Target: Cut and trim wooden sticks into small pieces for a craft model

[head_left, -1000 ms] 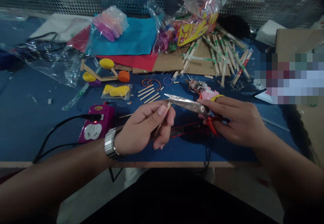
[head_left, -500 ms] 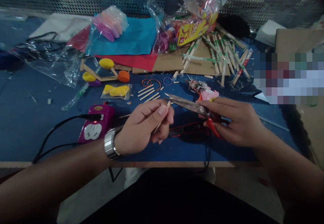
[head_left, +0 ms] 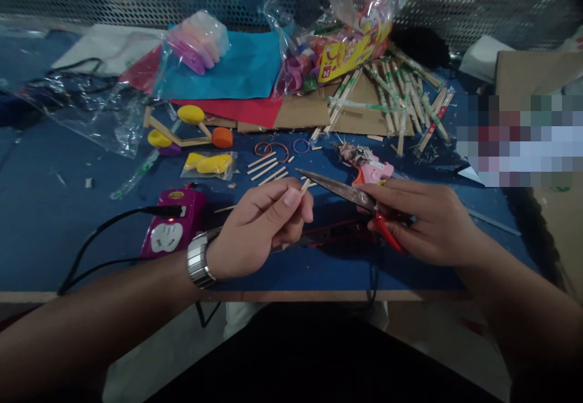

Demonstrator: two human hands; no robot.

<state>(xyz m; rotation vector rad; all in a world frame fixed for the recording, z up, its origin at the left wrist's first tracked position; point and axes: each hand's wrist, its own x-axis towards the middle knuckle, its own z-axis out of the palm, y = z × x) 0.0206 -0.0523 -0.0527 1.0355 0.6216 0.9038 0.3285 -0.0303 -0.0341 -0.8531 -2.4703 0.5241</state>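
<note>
My left hand (head_left: 268, 215), closed, pinches a thin wooden stick (head_left: 305, 186) between thumb and fingers; only its upper end shows. My right hand (head_left: 423, 221) grips scissors (head_left: 341, 190) by their red handles, blades pointing left. The blades lie at the stick's tip and look nearly closed; I cannot tell whether they touch it. Just beyond my left hand, several short cut sticks (head_left: 268, 169) lie in a row on the blue table (head_left: 109, 172). Behind the scissors rests a pink glue gun (head_left: 376, 169) with a messy, wrapped front end.
A purple power socket (head_left: 170, 227) with a black cable stands left of my wrist. Farther back are a yellow packet (head_left: 208, 164), a stick piece with coloured caps (head_left: 182, 142), blue sheets (head_left: 246, 66), wrapped chopsticks (head_left: 405, 93) and a plastic bag (head_left: 346, 51). Cardboard (head_left: 537, 69) stands at right.
The scissors have shifted slightly and their blades look closer together. My left lower fingers have curled in, and less of the stick shows below the hand.
</note>
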